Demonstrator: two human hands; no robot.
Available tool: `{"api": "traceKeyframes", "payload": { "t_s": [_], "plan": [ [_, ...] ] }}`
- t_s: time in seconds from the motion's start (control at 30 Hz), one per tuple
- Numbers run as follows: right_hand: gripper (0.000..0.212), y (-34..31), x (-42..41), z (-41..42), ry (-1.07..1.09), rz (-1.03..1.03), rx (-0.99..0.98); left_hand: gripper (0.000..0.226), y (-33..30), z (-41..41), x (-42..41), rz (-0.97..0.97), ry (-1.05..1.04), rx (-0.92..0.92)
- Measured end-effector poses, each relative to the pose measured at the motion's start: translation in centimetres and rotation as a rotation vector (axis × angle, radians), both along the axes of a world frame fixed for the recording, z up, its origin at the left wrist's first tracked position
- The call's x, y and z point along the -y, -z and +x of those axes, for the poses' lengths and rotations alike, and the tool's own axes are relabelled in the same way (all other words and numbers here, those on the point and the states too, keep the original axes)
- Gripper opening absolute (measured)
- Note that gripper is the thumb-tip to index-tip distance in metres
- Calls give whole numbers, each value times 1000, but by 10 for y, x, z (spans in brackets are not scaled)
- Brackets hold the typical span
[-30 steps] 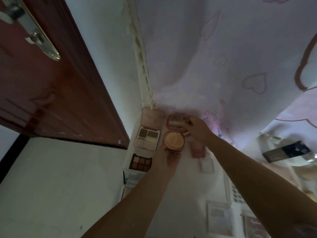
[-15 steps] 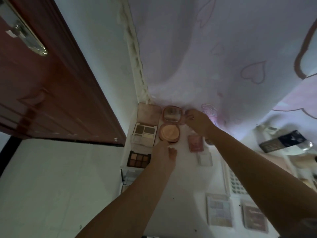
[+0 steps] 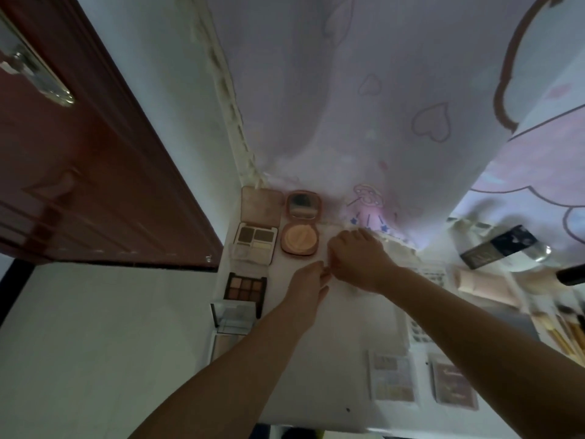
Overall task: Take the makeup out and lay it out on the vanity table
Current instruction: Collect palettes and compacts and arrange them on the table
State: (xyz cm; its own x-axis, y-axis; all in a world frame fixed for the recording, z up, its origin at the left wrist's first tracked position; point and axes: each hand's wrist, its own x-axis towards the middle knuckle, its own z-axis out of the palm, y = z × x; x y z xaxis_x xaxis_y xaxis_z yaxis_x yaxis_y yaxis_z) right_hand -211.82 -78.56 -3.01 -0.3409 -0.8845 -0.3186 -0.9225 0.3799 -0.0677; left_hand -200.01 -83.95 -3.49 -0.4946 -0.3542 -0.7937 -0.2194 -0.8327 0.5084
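Task well along: open round compact (image 3: 298, 238) & palettes laid on vanity table (image 3: 332, 359); your right hand (image 3: 359, 259) and left hand (image 3: 305, 288) meet, fingers curled, contents can't tell.

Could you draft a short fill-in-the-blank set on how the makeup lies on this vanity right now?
1. The round powder compact lies with its lid ____.
2. Directly left of it sits the four-pan palette, also ____.
3. The left hand and right hand meet just ____ of the compact.
4. The brown door stands on the table's ____ side.

Missing words: open; open; right; left
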Motion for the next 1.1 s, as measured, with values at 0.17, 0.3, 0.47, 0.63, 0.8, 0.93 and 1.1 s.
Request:
{"api": "traceKeyframes", "payload": {
  "t_s": [0.17, 0.3, 0.47, 0.63, 0.8, 0.93, 1.1],
  "plan": [
    [58, -38, -8, 15, -12, -132, 197, 30, -19, 20, 2, 231, -43, -228],
    [48, -66, -26, 26, 2, -202, 313, 32, -37, 40, -4, 296, -9, -364],
    [42, -76, -38, 29, -14, -187, 363, 36, -51, 56, -17, 265, 79, -386],
    [47, -87, -34, 31, -74, -152, 350, 39, -57, 63, -24, 319, 22, -449],
    [26, -95, -36, 30, -51, -285, 532, 43, -57, 74, -26, 401, -12, -501],
    [20, -98, -29, 23, 41, -249, 660, 41, -62, 76, -23, 411, -20, -513],
    [26, -84, -18, 15, 454, -306, 1067, 36, -51, 85, -21, 468, -59, -456]
  ]
}}
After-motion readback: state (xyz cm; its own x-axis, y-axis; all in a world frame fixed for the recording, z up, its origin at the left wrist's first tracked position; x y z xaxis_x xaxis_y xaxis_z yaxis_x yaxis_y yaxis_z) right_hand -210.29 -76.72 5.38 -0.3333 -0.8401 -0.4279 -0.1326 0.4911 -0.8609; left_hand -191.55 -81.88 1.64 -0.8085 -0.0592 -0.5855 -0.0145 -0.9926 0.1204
